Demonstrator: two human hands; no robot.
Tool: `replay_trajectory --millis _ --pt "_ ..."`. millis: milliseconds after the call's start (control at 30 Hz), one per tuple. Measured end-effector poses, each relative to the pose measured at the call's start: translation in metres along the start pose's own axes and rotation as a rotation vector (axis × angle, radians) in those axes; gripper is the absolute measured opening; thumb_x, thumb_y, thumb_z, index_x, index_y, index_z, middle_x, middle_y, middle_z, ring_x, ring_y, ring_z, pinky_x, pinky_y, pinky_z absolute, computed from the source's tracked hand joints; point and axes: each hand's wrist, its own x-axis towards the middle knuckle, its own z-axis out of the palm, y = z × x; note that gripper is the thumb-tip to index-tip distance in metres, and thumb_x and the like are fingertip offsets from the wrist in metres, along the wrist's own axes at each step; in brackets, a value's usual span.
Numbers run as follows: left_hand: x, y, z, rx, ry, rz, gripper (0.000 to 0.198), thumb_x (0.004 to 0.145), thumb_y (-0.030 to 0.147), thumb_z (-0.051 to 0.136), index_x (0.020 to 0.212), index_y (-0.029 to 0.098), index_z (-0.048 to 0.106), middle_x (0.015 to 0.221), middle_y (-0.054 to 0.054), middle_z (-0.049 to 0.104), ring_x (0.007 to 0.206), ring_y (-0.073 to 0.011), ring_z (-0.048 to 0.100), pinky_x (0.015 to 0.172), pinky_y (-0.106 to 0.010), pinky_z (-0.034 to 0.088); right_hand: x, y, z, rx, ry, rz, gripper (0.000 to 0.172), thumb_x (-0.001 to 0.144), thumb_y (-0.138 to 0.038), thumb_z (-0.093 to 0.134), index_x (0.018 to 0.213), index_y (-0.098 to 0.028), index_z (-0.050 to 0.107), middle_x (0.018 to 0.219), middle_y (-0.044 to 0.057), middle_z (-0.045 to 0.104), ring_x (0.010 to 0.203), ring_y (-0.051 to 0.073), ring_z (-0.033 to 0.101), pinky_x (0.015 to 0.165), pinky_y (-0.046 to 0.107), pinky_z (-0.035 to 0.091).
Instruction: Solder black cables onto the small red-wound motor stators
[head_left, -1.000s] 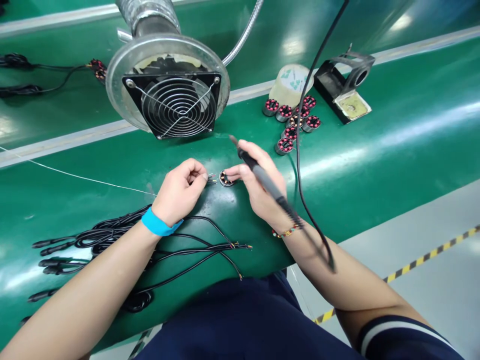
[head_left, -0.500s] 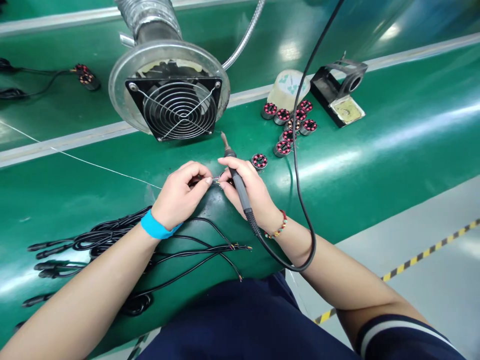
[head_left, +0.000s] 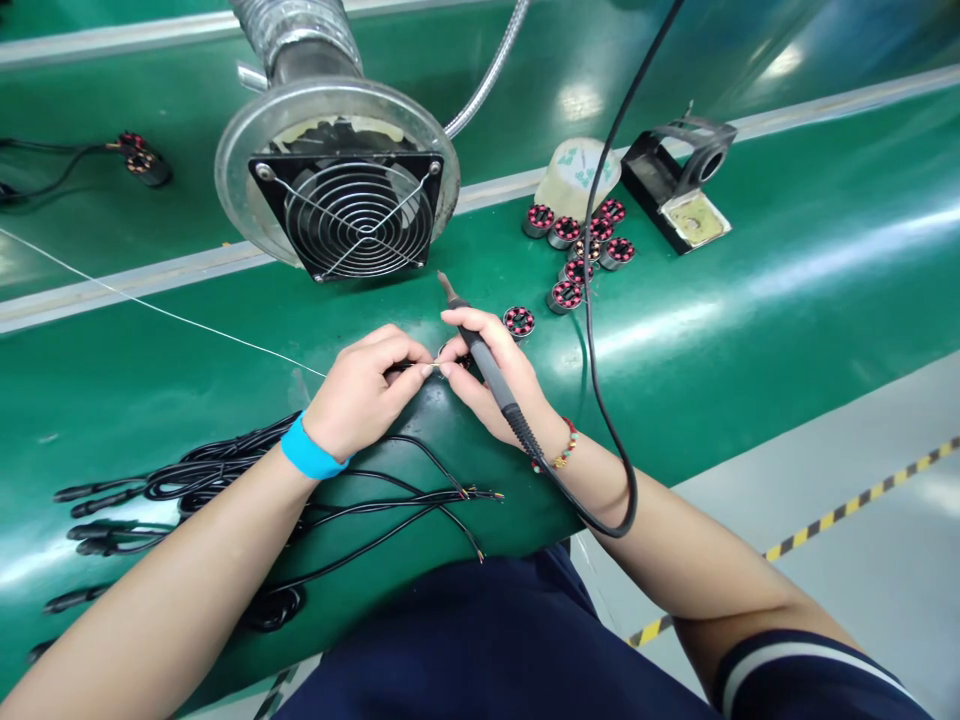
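My left hand point(head_left: 360, 390), wearing a blue wristband point(head_left: 311, 450), pinches a thin wire point(head_left: 435, 366) between thumb and index finger. Its other fingers are curled and hide what else lies in the palm. A soldering iron point(head_left: 489, 372) rests in my right hand point(head_left: 523, 375), its tip pointing up and away from me. With the thumb and a finger of that same hand I also pinch the wire's end, close against the left fingertips. A small motor stator, partly hidden, sits just behind those fingertips. One red-and-black stator point(head_left: 519, 322) lies beyond the right hand.
Several stators point(head_left: 565, 297) stand by a roll of tape point(head_left: 577, 175). An iron stand point(head_left: 679, 185) with a sponge is at the right. A fume-extractor fan point(head_left: 364, 215) hangs ahead. Black cables point(head_left: 217, 470) lie under my left forearm. Thin solder wire point(head_left: 187, 322) runs from the left.
Both hands have drawn closer, fingertips now nearly touching at the wire. The soldering iron has tilted and its rear end shifted right. The wired stator at far left has slid left.
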Motion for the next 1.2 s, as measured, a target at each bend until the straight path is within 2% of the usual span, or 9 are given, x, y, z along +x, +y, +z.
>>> replay_trajectory --millis 233,300,400,467,600,767,1200 --pt "0.002 -0.001 0.005 0.061 0.035 -0.061 0.012 0.078 0.017 0.053 0.068 0.017 0.06 0.074 -0.001 0.057 0.065 -0.0125 0.051 0.061 -0.026 0.038 -0.001 -0.001 -0.012 -0.109 0.102 -0.034 0.034 0.091 -0.017 0.048 0.124 -0.022 0.052 0.088 0.0 0.071 0.089 0.016 0.065 0.092 0.037 0.051" --pt "0.002 0.0 0.006 0.063 0.037 -0.076 0.012 0.077 0.016 0.052 0.067 0.017 0.059 0.074 0.0 0.057 0.065 -0.0125 0.051 0.062 -0.026 0.039 -0.001 -0.004 -0.018 -0.125 0.127 -0.06 0.031 0.092 -0.02 0.048 0.123 -0.023 0.054 0.097 0.001 0.071 0.087 0.016 0.067 0.09 0.036 0.053" --pt "0.003 0.001 0.008 0.065 0.053 -0.102 0.011 0.076 0.015 0.053 0.065 0.018 0.056 0.072 0.0 0.056 0.063 -0.012 0.049 0.06 -0.026 0.038 -0.001 -0.008 -0.024 -0.114 0.19 -0.13 0.024 0.091 -0.025 0.053 0.115 -0.023 0.059 0.115 0.004 0.066 0.097 0.018 0.067 0.09 0.037 0.054" --pt "0.004 0.002 0.01 0.067 0.07 -0.116 0.012 0.074 0.014 0.053 0.063 0.018 0.054 0.07 0.001 0.055 0.062 -0.0119 0.049 0.058 -0.026 0.037 -0.001 -0.011 -0.027 -0.11 0.219 -0.165 0.017 0.09 -0.026 0.056 0.105 -0.022 0.061 0.109 0.004 0.067 0.098 0.018 0.066 0.089 0.037 0.054" --pt "0.005 0.004 0.013 0.068 0.088 -0.124 0.014 0.073 0.012 0.052 0.06 0.018 0.053 0.067 0.001 0.054 0.064 -0.0124 0.05 0.06 -0.026 0.038 -0.002 -0.014 -0.03 -0.108 0.259 -0.222 0.005 0.088 -0.024 0.056 0.087 -0.022 0.06 0.082 -0.001 0.065 0.073 0.013 0.064 0.071 0.03 0.054" --pt "0.006 0.005 0.013 0.077 0.092 -0.173 0.015 0.072 0.013 0.052 0.058 0.019 0.052 0.065 0.001 0.055 0.065 -0.0132 0.051 0.06 -0.026 0.039 -0.005 -0.016 -0.032 -0.074 0.267 -0.26 0.012 0.087 -0.023 0.053 0.076 -0.021 0.057 0.068 -0.003 0.059 0.055 0.009 0.053 0.053 0.025 0.045" --pt "0.006 0.005 0.014 0.075 0.097 -0.169 0.014 0.071 0.016 0.051 0.057 0.019 0.052 0.065 0.0 0.056 0.064 -0.0133 0.051 0.059 -0.026 0.04 -0.005 -0.017 -0.032 -0.082 0.24 -0.259 0.014 0.087 -0.022 0.053 0.073 -0.021 0.056 0.067 -0.003 0.058 0.055 0.009 0.051 0.052 0.026 0.043"
